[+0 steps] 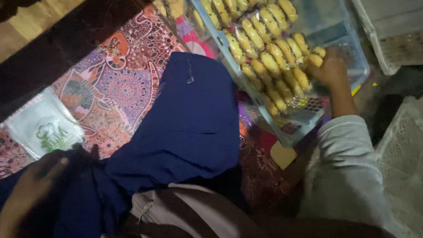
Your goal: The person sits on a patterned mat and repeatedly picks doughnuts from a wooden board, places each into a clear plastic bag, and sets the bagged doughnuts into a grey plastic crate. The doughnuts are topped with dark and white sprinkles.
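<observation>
1. Dark blue cloth (181, 122) fills the foreground, draped over the person's lap and spreading down toward the camera, with a pale striped garment (180, 220) bunched just beneath it.
2. Over on the left, the left hand (34, 185) rests on that blue cloth, fingers loosely laid flat; it's dim there, and I cannot tell whether it grips a fold or only lies on it.
3. Right hand (328, 69) now: reaching out in a grey sleeve (343, 168) to the clear plastic tray (294, 121), fingers curled around a yellow pastry (314, 60) at the end of a row.
4. Those pastries (260, 31) stand in tight rows, on edge, touching one another. They look light, crumbly and easily crushed, I'd judge, so a gentle pinch across the sides with fingertips suits them better than a squeeze.
5. Tilted, that tray rests on the patterned mat (120, 86) on the floor, its near corner beside the blue cloth.
6. A small clear bag with a green print (47, 129) lies on the mat, near the left hand.
7. White mesh crates (417, 166) sit at the right, apart from the tray.
</observation>
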